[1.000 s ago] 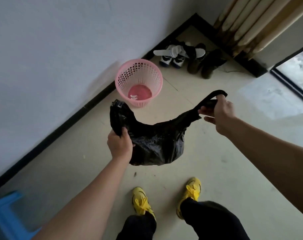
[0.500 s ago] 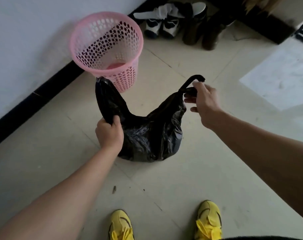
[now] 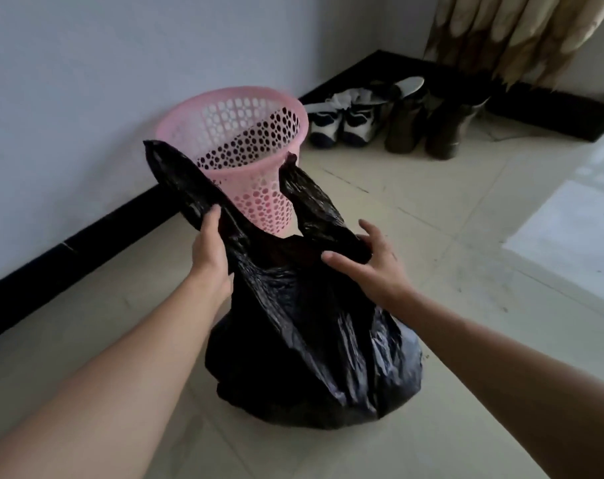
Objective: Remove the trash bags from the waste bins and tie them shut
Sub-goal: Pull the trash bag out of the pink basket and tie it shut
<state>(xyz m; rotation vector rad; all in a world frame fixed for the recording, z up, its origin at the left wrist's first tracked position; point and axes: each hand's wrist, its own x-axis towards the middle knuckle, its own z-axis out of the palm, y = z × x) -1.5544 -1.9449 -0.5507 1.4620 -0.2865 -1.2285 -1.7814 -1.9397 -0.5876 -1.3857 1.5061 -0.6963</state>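
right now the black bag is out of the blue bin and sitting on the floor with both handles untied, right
Not quite: the bin is pink, not blue, as the head view shows. The rest holds: the black bag sits on the floor outside it, handles untied.

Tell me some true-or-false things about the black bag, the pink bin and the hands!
1. The black trash bag sits on the floor, outside the pink bin. True.
2. The bag's top is tied in a knot. False: its two handle flaps are apart and untied.
3. The left hand grips one handle flap of the bag. True.
4. The right hand is a closed fist around the other flap. False: its fingers are spread open, with the palm against the base of that flap.
5. The pink bin lies tipped on its side. False: it stands upright by the wall.
6. Shoes sit on the floor behind the bin. True.
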